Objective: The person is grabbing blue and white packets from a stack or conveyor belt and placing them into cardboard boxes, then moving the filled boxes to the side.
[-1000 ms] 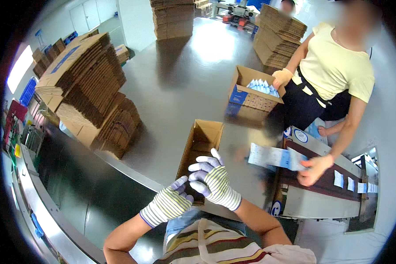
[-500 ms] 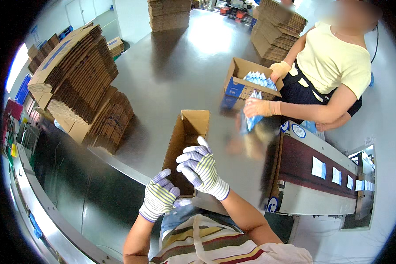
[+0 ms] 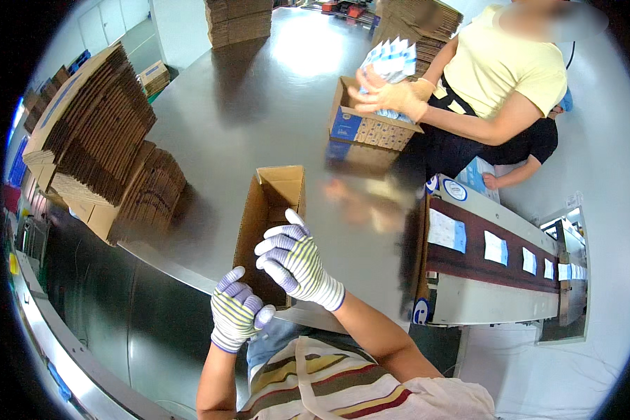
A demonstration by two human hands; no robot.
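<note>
Head view shows us at a steel table [image 3: 259, 119], both hands in striped knit gloves low in the centre of the frame. Our right hand [image 3: 294, 260] hovers over the near end of an open box [image 3: 269, 224], fingers spread and loosely curled; it holds nothing, and we cannot tell whether the fingertips touch the cardboard. Our left hand [image 3: 234, 315] sits just below and left of it, at the table's near edge, curled into a loose fist with nothing visible inside it.

The box lies in the middle of the frame, long side running away from us, its flaps open and its inside bare as far as we can see.

At the upper left, stacks of flat cardboard [image 3: 98, 147] lean on the table. At the upper right, a person in a yellow shirt [image 3: 511, 70] holds a bundle of white and blue packs [image 3: 392, 59] above a second box [image 3: 367, 126]. On the right, a conveyor [image 3: 497, 259] carries white and blue packets. More flattened cardboard [image 3: 238, 17] stands at the top of the frame.
</note>
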